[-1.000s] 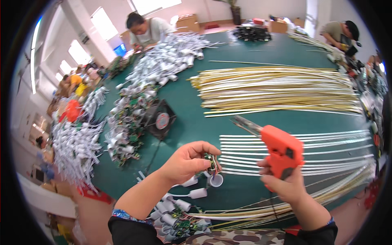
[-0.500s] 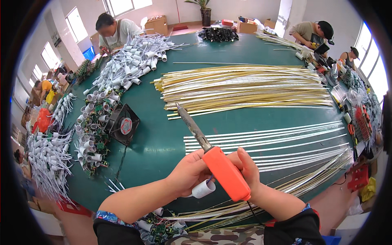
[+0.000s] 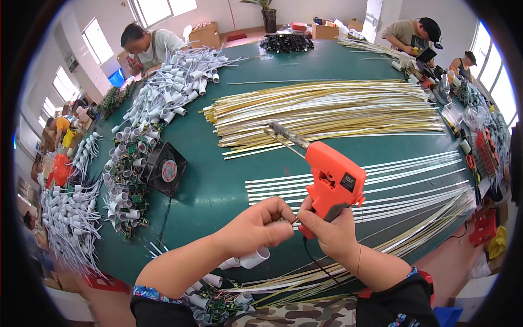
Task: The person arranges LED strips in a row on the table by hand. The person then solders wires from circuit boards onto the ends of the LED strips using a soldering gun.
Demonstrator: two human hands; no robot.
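My right hand (image 3: 336,233) is wrapped round the grip of an orange soldering gun (image 3: 336,173). Its metal tip points up and left over the table, with a thin rod alongside. Close to the right thumb, my left hand (image 3: 255,224) is closed in a pinch, and a short thin wire (image 3: 296,220) shows between the two hands. Below the left hand is a white plastic cup-shaped housing (image 3: 254,258), its open end facing right; how it is held is hidden. Flat white strips (image 3: 283,185) lie in rows on the green table (image 3: 212,207) beyond my hands.
A bundle of yellow and white strips (image 3: 327,111) spans the middle. At left are a black fan (image 3: 165,169), housings with circuit boards (image 3: 122,185) and piled white housings (image 3: 169,90). More strips (image 3: 419,234) lie near right. Co-workers sit at the far side.
The soldering gun has turned onto its side view and moved up and right, its tip now farther right. My left hand has come away from the gun's body, and the white housing sits slightly left.
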